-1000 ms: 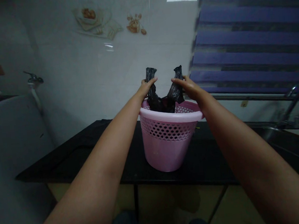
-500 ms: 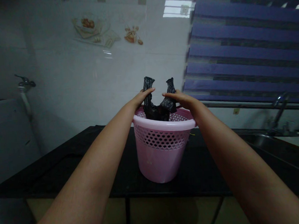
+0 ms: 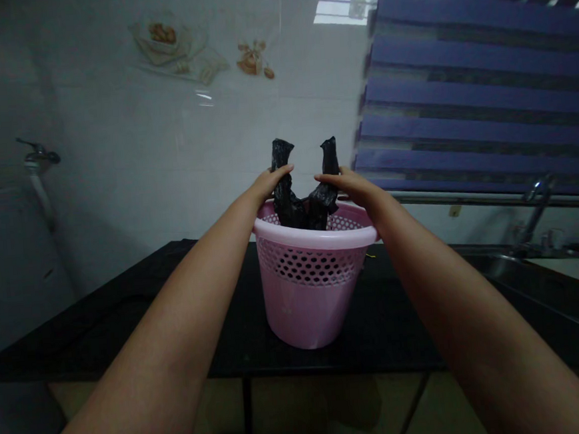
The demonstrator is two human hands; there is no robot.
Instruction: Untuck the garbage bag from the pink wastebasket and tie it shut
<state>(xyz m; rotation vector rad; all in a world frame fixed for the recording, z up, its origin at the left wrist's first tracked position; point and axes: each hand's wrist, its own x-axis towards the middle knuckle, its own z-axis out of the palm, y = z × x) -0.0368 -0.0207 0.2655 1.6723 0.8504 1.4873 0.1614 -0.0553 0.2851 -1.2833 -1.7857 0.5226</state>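
One pink perforated basket [image 3: 309,309] on a black countertop [image 3: 395,322], one black plastic bag [image 3: 290,210] partly inside, its two ends [image 3: 279,154] raised, left hand [image 3: 268,182] gripping one, right hand [image 3: 353,182] the other, thumbs [image 3: 284,170] slightly farther apart than half a second ago

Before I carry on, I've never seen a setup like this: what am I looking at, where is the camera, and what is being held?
There is no machine here, only a person's bare hands: the left hand and the right hand. The single view comes from a camera worn on the person's head, looking forward and down. A pink basket with holes around its upper part stands on a dark counter. A black plastic bag sits partly inside, with two ends sticking up above the rim; each hand holds one. The sink is off to the right.
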